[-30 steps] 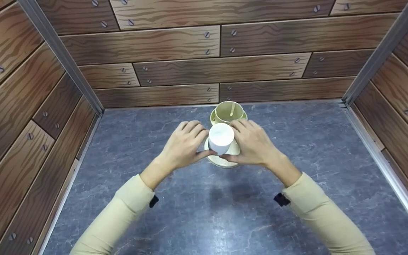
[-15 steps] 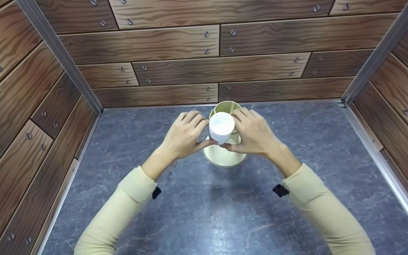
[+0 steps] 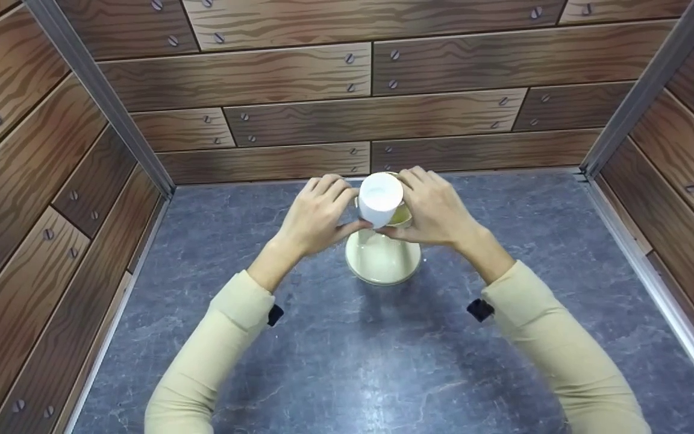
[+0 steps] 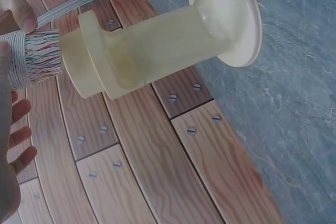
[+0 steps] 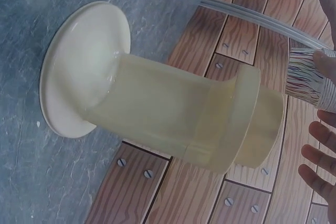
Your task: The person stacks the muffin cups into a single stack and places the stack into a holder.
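Note:
Both hands hold a stack of white paper cups upright between them, gripping it from opposite sides. My left hand is on its left and my right hand on its right, thumbs toward me. Stacked rims give the upper part a ribbed look; the lowest cup has thin coloured lines. Just over the mouth of a cream cup holder is the stack's lower end; whether they touch I cannot tell. The holder stands upright on a round base, its upper part mostly hidden in the head view.
The holder stands on a dark blue-grey marbled tabletop, toward its far side. Wood-plank-patterned panels rise at the back, left and right, with metal strips along the edges.
Both hands have carried the cup stack away from me, from in front of the holder's mouth to over it. The holder has stayed in place.

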A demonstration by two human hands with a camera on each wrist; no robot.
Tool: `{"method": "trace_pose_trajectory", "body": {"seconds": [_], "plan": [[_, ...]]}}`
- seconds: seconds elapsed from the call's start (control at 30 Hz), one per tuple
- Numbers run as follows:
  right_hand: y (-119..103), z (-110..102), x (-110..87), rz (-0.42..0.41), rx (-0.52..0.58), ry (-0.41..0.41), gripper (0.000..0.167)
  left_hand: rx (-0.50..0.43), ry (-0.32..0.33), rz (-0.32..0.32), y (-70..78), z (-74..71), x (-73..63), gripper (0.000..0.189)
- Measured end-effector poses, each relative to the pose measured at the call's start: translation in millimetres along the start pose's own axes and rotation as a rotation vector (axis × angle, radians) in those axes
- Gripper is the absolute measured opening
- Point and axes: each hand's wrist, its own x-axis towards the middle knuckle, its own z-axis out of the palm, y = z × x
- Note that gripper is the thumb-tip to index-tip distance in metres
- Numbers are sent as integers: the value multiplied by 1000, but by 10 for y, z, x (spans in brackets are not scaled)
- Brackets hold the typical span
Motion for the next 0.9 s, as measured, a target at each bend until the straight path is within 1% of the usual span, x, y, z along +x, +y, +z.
{"method": "trace_pose_trajectory", "body": {"seconds": [0.13, 0.67, 0.9], "plan": [[51, -2, 44, 9, -1, 11, 82, 4, 0, -15, -36, 19, 46, 56], [227, -15, 167, 32, -17, 49, 77, 20, -2, -78, -125, 93, 188, 55], [283, -19, 186, 37, -31, 19, 77, 28, -27, -98, -143, 144, 232, 55]]}}
